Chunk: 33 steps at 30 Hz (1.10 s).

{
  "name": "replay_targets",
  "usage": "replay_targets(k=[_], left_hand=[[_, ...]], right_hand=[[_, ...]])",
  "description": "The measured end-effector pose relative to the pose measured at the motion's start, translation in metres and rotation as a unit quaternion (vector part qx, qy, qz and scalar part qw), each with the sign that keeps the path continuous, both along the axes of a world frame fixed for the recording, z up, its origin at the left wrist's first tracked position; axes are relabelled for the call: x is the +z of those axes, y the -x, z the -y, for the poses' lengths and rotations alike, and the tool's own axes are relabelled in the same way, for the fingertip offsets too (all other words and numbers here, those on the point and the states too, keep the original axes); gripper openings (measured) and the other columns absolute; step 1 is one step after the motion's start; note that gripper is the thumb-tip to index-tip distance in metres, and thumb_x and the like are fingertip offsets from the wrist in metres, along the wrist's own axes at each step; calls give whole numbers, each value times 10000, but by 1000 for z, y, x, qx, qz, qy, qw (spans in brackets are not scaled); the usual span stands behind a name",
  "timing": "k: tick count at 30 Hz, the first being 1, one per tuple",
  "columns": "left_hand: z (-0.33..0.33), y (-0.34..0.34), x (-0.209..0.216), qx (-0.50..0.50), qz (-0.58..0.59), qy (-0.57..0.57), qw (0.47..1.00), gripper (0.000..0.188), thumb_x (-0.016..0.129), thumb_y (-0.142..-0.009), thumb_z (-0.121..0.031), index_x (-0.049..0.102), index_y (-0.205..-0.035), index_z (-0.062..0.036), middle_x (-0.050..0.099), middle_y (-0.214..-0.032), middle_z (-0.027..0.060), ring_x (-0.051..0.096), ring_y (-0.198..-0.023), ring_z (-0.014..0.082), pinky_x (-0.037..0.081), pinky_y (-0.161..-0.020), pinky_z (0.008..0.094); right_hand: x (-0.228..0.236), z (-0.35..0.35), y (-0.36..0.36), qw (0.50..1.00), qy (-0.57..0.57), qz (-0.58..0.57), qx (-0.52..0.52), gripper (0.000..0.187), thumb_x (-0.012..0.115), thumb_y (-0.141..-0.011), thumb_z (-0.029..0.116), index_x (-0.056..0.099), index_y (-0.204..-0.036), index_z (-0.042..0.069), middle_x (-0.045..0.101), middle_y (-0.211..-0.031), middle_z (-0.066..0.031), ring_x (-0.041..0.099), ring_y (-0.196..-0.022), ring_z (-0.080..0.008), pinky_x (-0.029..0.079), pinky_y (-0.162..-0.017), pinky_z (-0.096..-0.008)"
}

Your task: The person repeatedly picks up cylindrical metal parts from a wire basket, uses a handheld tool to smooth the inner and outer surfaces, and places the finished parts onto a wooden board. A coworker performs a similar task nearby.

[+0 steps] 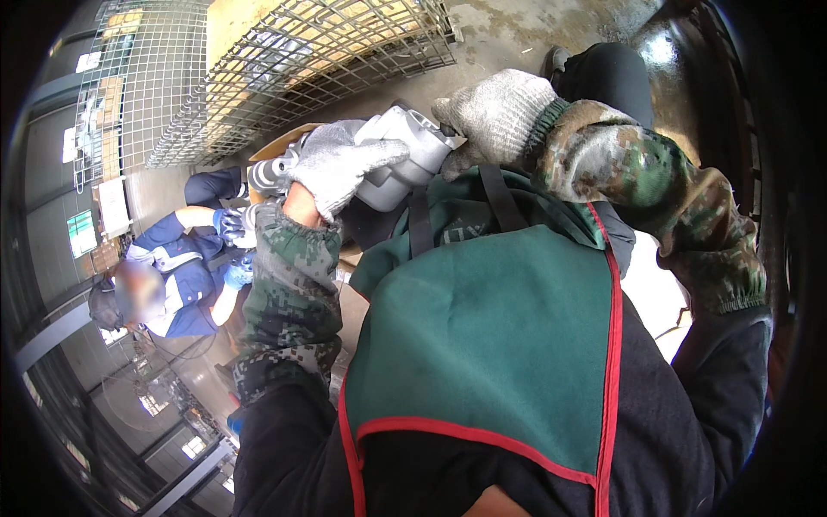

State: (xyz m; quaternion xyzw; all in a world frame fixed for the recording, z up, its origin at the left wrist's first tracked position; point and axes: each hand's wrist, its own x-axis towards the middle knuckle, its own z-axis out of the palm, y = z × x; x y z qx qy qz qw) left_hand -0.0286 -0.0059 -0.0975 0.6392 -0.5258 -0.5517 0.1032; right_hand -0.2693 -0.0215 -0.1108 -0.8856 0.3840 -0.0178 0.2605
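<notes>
A silvery grey metal casting (403, 148) with rounded, stepped sides lies just beyond the top of my green apron (482, 336). My left hand (340, 168), in a white knitted glove, is closed on its left part, with the index finger stretched along the top. At the casting's right end is my right hand (500, 121), gloved the same way. Its fingers are curled, and a small pointed tip shows by them against the casting. Whether that tip belongs to a tool or to the casting, I cannot tell. The glove hides whatever lies inside the grip.
Beyond my hands stands a wire mesh cage (336, 56) with yellowish board inside. A similar grey part (269, 175) and a cardboard edge (284, 140) lie left of my left hand. A co-worker (185, 280) in blue gloves sits at left. A dark-trousered leg (610, 79) is at upper right.
</notes>
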Motion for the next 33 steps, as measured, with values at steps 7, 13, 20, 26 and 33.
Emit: replay_targets(k=[7,13,20,26,33], left_hand=[[6,-6,2,-10,-56,-14,998,209,718,-816,-100,666,-974,27,660,-799,37,589,-634,107,472,-593,246],[8,-7,5,36,-112,-63,991,141,745,-801,-93,687,-888,1,655,-741,27,591,-618,108,442,-573,238],[1,-20,7,23,-129,-67,989,240,671,-847,-114,617,-1033,26,651,-855,73,610,-663,142,509,-630,267],[-19,-69,21,274,-336,56,899,244,619,-905,-142,611,-1079,29,659,-977,75,621,-928,205,491,-843,326],[-91,-225,29,465,-330,191,799,313,551,-975,-176,553,-1239,-6,648,-1091,107,645,-940,195,548,-814,291]], right_hand=[[-3,-5,5,998,55,-11,2,408,729,-765,347,628,-1091,123,687,-934,-118,670,-934,-305,547,-763,-422],[4,0,11,997,55,-10,60,543,709,-766,509,581,-1081,85,667,-866,-135,667,-855,-330,538,-696,-451],[-2,-3,15,991,107,8,83,295,674,-808,402,647,-975,160,676,-825,-65,675,-824,-295,541,-662,-411],[-54,9,36,989,121,75,41,304,723,-793,379,592,-754,107,569,-643,-94,613,-648,-317,496,-579,-421],[-64,12,9,967,-72,183,-163,349,749,-814,317,544,-778,37,517,-642,-131,470,-589,-283,441,-612,-360]])
